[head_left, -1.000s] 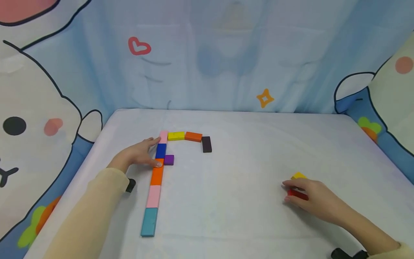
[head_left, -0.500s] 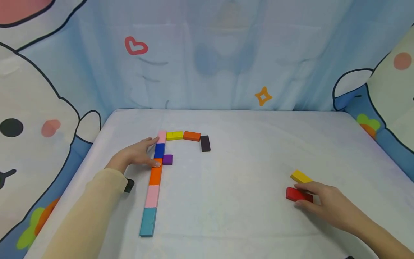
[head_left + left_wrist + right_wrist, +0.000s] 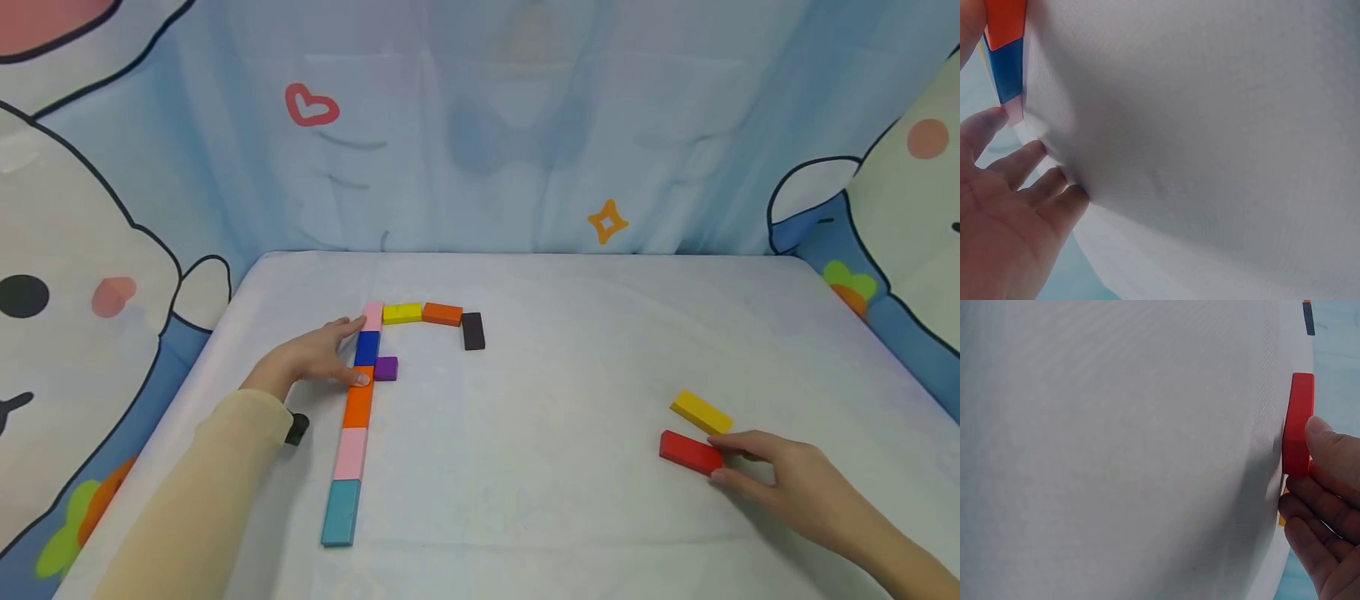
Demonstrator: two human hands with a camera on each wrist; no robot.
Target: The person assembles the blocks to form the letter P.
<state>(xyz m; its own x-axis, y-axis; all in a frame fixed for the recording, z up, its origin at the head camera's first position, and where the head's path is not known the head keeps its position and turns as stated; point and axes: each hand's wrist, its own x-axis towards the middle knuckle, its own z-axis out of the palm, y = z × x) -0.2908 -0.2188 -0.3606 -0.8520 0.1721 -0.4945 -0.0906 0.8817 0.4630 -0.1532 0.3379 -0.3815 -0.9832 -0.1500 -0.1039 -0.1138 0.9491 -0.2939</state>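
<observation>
In the head view my left hand (image 3: pixel 311 358) rests along a column of coloured blocks, fingers spread. Its index finger touches the small pink block (image 3: pixel 373 315) and its thumb lies on the long orange block (image 3: pixel 358 408); a blue block (image 3: pixel 367 347) sits between. At the right, my right hand (image 3: pixel 802 483) pinches the near end of a red block (image 3: pixel 686 451) between thumb and index finger. The right wrist view shows the thumb against the red block's (image 3: pixel 1298 425) side. A yellow block (image 3: pixel 701 412) lies just behind the red one.
Below the orange block continue a larger pink block (image 3: pixel 351 454) and a teal block (image 3: pixel 341 512). A purple block (image 3: pixel 386 368) juts from the column's side. Along the top run a yellow block (image 3: pixel 402 313), a smaller orange block (image 3: pixel 442 314) and a black block (image 3: pixel 473 332).
My right hand has slid back to the right along the red block, uncovering more of it and the yellow block behind. My left hand and the column stay as they were; the view shifts slightly.
</observation>
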